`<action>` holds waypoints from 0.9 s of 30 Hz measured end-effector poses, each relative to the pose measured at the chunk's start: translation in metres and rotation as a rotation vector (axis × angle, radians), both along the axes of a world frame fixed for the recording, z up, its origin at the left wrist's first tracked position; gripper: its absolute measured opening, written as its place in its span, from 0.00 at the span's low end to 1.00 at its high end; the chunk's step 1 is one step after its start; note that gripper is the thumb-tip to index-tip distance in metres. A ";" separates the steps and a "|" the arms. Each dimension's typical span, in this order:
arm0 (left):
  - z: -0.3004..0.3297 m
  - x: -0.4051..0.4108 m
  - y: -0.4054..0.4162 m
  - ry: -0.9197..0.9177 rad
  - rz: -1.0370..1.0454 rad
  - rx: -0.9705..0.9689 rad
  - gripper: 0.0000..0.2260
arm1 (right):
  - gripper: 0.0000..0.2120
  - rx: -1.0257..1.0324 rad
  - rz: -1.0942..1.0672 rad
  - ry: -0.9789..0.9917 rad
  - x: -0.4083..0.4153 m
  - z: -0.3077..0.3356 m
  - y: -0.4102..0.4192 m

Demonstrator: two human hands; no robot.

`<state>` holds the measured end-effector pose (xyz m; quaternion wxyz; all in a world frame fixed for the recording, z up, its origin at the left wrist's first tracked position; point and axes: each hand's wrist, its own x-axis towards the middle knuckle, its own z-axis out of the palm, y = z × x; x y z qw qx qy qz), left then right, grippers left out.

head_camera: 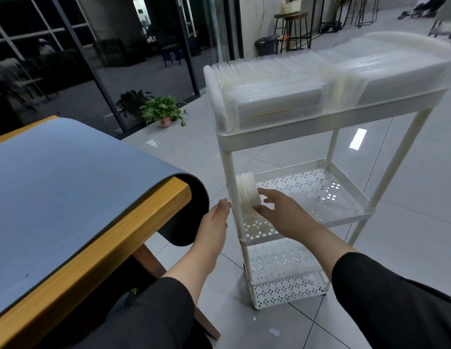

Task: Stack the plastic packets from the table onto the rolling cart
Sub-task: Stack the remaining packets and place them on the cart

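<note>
Floor space lies open between the grey-matted wooden table [68,197] and white perforated three-tier rolling cart [317,127]. Right hand [277,210] fingers pinch an upright bundle of clear plastic packets [247,192] at the middle shelf's left edge. Left hand [214,222] fingers straight, beside the cart post.

Cart [290,137] white, lower shelves [317,195] pierced with diamond pattern; packets [275,96] clear-whitish; desk [133,222] yellow wood under grey-blue mat [68,187]; sleeves [385,306] black; floor tiles [421,172] pale grey
</note>
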<state>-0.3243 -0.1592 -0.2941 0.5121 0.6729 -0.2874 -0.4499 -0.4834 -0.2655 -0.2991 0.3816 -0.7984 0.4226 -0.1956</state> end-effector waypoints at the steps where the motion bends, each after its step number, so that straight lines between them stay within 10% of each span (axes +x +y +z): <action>1: 0.004 -0.002 -0.006 0.063 0.007 0.003 0.20 | 0.27 0.002 0.002 -0.007 0.004 -0.003 0.001; 15: -0.009 -0.011 -0.011 0.042 0.001 0.005 0.45 | 0.24 -0.166 0.042 0.065 0.020 -0.025 0.008; 18: 0.000 -0.016 -0.010 0.034 0.008 0.001 0.30 | 0.21 -0.147 0.029 0.035 0.019 -0.023 0.006; 27: -0.001 -0.019 -0.009 0.091 0.052 -0.027 0.30 | 0.28 -0.075 -0.022 -0.017 0.019 -0.024 0.001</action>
